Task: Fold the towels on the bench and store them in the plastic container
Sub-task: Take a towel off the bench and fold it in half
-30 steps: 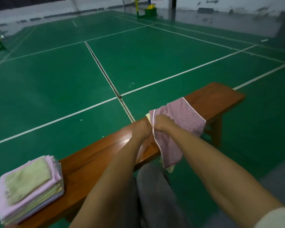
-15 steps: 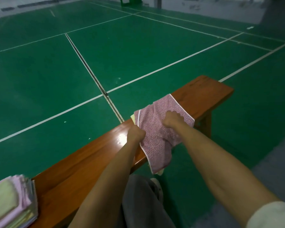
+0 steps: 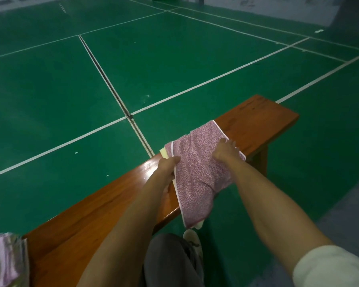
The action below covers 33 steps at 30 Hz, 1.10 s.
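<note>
A pink towel (image 3: 197, 168) lies across the wooden worktop (image 3: 104, 206), its near end hanging over the front edge. The left hand (image 3: 167, 166) pinches its left border, while the right hand (image 3: 226, 151) presses flat on its right side, fingers spread. A towel stack (image 3: 4, 262) sits at the worktop's left end.

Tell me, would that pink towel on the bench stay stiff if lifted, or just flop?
Probably flop: the pink towel already droops limp over the edge of the bench. It looks thin, so likely light. Pushed, it would probably bunch; it wrinkles between the left hand and the right hand.
</note>
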{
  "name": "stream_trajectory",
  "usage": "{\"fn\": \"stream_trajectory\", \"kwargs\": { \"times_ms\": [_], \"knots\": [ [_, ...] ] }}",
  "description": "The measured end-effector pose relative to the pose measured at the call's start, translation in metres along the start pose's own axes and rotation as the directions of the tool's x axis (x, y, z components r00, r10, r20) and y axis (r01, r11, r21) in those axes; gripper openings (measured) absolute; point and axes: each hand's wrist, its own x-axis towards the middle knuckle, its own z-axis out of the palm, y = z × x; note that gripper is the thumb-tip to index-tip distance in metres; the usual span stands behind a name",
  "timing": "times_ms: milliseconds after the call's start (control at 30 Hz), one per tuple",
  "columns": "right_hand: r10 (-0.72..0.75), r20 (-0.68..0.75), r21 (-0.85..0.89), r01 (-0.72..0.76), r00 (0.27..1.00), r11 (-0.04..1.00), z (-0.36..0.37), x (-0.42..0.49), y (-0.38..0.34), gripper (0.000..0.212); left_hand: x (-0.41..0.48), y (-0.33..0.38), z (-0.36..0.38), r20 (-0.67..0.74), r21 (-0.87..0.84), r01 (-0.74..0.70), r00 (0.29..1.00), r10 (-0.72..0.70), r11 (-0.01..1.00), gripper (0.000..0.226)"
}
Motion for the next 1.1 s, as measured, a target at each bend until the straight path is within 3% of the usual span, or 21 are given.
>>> {"fn": "stream_trajectory", "kwargs": {
  "times_ms": [100, 233, 267, 333, 467, 667, 767, 867, 900, 1033, 1100],
  "knots": [
    [0.022, -0.081, 0.063, -0.017, 0.996, 0.998, 0.004, -0.002, 0.002, 0.082, 0.007, -0.004, -0.003, 0.059, 0.019, 0.049, 0.997, -0.05, 0.999, 0.059],
    [0.066, -0.127, 0.094, -0.054, 0.99, 0.994, 0.003, -0.005, 0.003, 0.029, 0.011, -0.008, -0.004, 0.013, 0.002, 0.025, 1.0, -0.025, 1.0, 0.046],
    [0.066, -0.121, 0.127, -0.051, 0.99, 0.991, 0.002, -0.004, 0.003, 0.025, 0.012, -0.007, -0.005, -0.009, -0.005, 0.008, 1.0, -0.008, 1.0, 0.042],
    [0.054, -0.092, 0.237, -0.031, 0.994, 0.971, -0.004, -0.001, 0.0, 0.032, 0.006, 0.0, -0.006, -0.062, -0.003, -0.042, 0.997, 0.042, 0.999, 0.036],
    [0.035, 0.082, 0.643, -0.08, 0.996, 0.761, -0.042, -0.009, -0.017, 0.03, -0.004, 0.027, -0.014, -0.172, -0.039, -0.19, 0.968, 0.181, 0.981, 0.039],
    [-0.13, 0.135, 0.723, -0.009, 0.982, 0.691, -0.107, -0.028, -0.057, 0.041, -0.052, 0.096, -0.052, -0.261, -0.273, -0.346, 0.925, 0.277, 0.898, 0.013],
    [-0.152, 0.169, 0.714, -0.015, 0.974, 0.699, -0.128, -0.041, -0.077, 0.025, -0.065, 0.112, -0.097, -0.356, -0.238, -0.397, 0.885, 0.301, 0.886, 0.032],
    [-0.201, 0.234, 0.722, -0.032, 0.951, 0.691, -0.132, -0.06, -0.095, 0.015, -0.083, 0.113, -0.147, -0.411, -0.145, -0.358, 0.87, 0.273, 0.922, 0.038],
    [-0.233, 0.21, 0.786, -0.022, 0.949, 0.618, -0.134, -0.07, -0.102, 0.019, -0.089, 0.112, -0.162, -0.433, -0.136, -0.361, 0.859, 0.273, 0.923, 0.039],
    [-0.352, 0.073, 0.997, -0.056, 0.933, 0.058, -0.14, -0.115, -0.132, 0.033, -0.117, 0.113, -0.215, -0.522, -0.193, -0.46, 0.796, 0.306, 0.867, 0.037],
    [-0.433, 0.076, 0.996, -0.087, 0.898, -0.005, -0.132, -0.131, -0.141, 0.035, -0.13, 0.105, -0.237, -0.525, -0.199, -0.471, 0.792, 0.312, 0.859, 0.038]
  ]
}}
